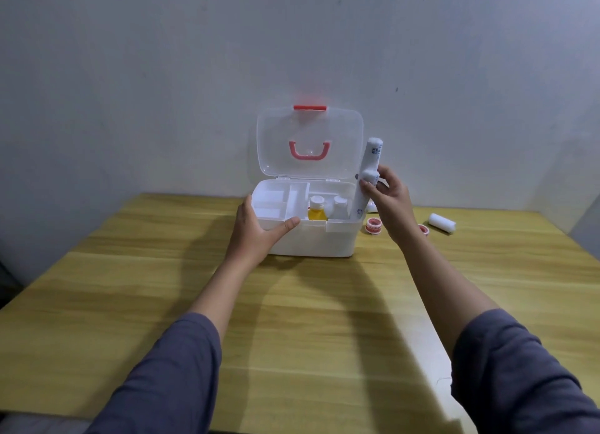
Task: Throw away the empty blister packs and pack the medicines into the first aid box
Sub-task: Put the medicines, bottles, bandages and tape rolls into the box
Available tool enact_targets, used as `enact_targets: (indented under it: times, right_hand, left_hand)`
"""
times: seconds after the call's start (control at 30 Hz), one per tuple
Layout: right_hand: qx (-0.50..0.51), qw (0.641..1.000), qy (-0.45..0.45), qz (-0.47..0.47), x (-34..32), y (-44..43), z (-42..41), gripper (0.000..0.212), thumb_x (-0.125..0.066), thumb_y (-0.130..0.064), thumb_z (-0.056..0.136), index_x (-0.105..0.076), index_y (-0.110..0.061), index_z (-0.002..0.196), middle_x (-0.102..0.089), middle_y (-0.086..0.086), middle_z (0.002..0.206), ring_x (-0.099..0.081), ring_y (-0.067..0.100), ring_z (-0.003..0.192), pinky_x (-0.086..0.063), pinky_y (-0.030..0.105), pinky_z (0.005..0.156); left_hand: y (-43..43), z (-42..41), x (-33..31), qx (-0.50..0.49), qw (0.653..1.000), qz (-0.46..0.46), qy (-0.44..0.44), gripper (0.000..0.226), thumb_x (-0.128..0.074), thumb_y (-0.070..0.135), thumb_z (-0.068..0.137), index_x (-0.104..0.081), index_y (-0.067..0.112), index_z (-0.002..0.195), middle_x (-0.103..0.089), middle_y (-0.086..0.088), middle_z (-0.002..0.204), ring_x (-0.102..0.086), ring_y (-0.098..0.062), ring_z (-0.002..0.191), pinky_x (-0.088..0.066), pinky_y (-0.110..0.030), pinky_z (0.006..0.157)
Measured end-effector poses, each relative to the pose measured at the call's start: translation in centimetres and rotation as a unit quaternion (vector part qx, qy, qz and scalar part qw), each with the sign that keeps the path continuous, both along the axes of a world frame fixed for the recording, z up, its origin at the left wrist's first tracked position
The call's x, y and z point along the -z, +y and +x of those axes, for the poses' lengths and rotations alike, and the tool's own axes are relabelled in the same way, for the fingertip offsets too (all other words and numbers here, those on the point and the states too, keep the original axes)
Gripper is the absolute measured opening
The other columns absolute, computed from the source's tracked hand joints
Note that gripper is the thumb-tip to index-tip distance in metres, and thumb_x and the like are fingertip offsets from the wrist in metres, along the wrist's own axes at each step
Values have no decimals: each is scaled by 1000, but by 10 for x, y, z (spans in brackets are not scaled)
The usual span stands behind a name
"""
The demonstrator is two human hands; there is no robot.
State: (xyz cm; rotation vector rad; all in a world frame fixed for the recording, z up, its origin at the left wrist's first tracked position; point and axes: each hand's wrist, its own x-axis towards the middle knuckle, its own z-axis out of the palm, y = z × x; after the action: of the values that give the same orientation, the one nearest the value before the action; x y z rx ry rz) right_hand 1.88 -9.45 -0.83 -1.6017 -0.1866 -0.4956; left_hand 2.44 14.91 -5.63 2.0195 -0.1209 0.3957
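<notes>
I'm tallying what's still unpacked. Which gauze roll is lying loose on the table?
The short white roll at far right, lying on its side on the table. The others are upright in the right hand.

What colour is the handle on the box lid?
Pinkish red handle on the clear lid, seen in the head view.

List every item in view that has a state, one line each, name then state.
First aid box: open, lid upright.
Inner tray: in the box, its compartments empty.
Yellow bottle: upright in the box, capped.
White bottle: upright in the box, capped.
Left hand: gripping the box's front left corner.
Right hand: holding bandage rolls upright at the box's right edge.
Tape rolls: lying on the table.
Loose bandage roll: lying on the table.
</notes>
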Motion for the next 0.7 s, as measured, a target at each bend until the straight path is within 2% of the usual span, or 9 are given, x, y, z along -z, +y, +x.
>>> enact_targets:
  times: [0.17, 0.3, 0.37, 0.43, 0.47, 0.57, 0.7]
  right_hand:
    - [1, 999, -9, -39, -5, 8, 4, 29, -55, -4, 89, -49, -2, 117, -58, 12, 108, -58, 11, 90, -52, 14, 76]
    - [-4, 992, 27, -122, 7, 1, 0, 25, -60, -14, 87, -53, -11, 111, -59, 3, 109, -57, 16, 104, -47, 27, 91]
    - [10, 985, 24, -169, 7, -2, -4, 24, -62, -18, 86, -56, -14, 108, -60, -3, 108, -55, 12, 106, -46, 21, 83]
    - [7, 985, 26, -169, 3, -3, -5, 25, -63, -16, 84, -58, -13, 108, -62, 0, 106, -57, 12, 100, -50, 18, 71]
    - [4, 986, 28, -162, 1, -4, -5, 26, -64, -15, 83, -59, -12, 109, -63, 2, 104, -59, 13, 98, -51, 19, 71]
    - [-12, 990, 40, -138, -2, -9, -6, 26, -65, -10, 82, -60, -8, 108, -65, 7, 102, -61, 18, 95, -54, 33, 83]
    - [-37, 990, 57, -124, -1, -11, -7, 28, -66, -9, 82, -59, -2, 108, -65, 22, 105, -64, 26, 96, -54, 40, 89]
  left_hand:
    - [0, -1, 0, 1, 1000, 2, 4, 102, -78, 57, 65, -29, 17, 146, -38, -2, 146, -37, -18, 135, -32, -25, 101]
    - [1, 0, 1, 2, 1000, 3, 0, 102, -77, 59, 64, -31, 17, 145, -40, -2, 144, -38, -18, 133, -34, -27, 101]
    - [1, 0, 1, 5, 1000, 3, -3, 101, -77, 60, 63, -33, 18, 143, -42, -2, 142, -41, -18, 131, -36, -28, 101]
    - [2, 1, 2, 7, 1000, 3, -2, 101, -76, 61, 62, -34, 18, 143, -43, -2, 141, -41, -18, 129, -37, -29, 101]
    - [2, 1, 2, 7, 1000, 3, -2, 101, -76, 62, 62, -34, 18, 143, -43, -2, 141, -42, -18, 129, -38, -30, 101]
    - [1, 1, 2, 6, 1000, 3, -2, 100, -77, 61, 63, -34, 18, 143, -43, -2, 140, -42, -19, 129, -38, -31, 102]
    - [2, 1, 2, 5, 1000, -3, -7, 98, -78, 59, 64, -35, 19, 142, -44, -2, 140, -42, -18, 130, -39, -33, 104]
